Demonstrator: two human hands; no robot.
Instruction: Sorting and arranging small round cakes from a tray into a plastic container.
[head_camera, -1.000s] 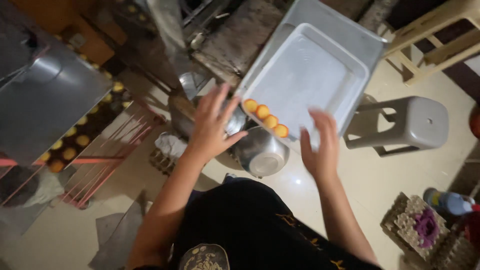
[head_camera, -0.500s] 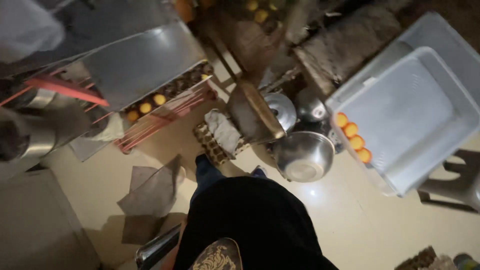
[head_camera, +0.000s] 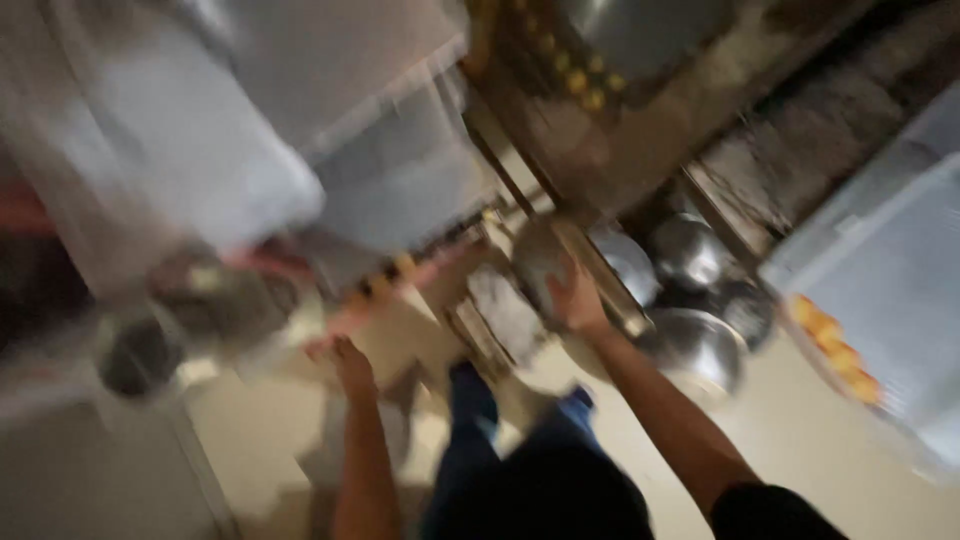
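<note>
The picture is heavily motion-blurred. My left hand (head_camera: 350, 362) reaches out at lower left, fingers apart, close to a reddish bar and a row of small orange balls (head_camera: 385, 283); whether it touches anything is lost in the blur. My right hand (head_camera: 575, 300) is raised at the centre, laid against a tilted flat brownish board (head_camera: 545, 262) beside steel bowls. Its grip on the board cannot be made out.
Steel bowls (head_camera: 695, 345) stand to the right of my right hand. A large pale plastic tray (head_camera: 900, 290) with several orange balls (head_camera: 835, 350) along its edge sits at far right. Grey metal machine panels (head_camera: 300, 110) fill the upper left. Pale floor lies below.
The view has swung left and become blurred. Both hands, out of sight half a second ago, have come back into view, reaching forward. The pale tray has shifted to the far right edge.
</note>
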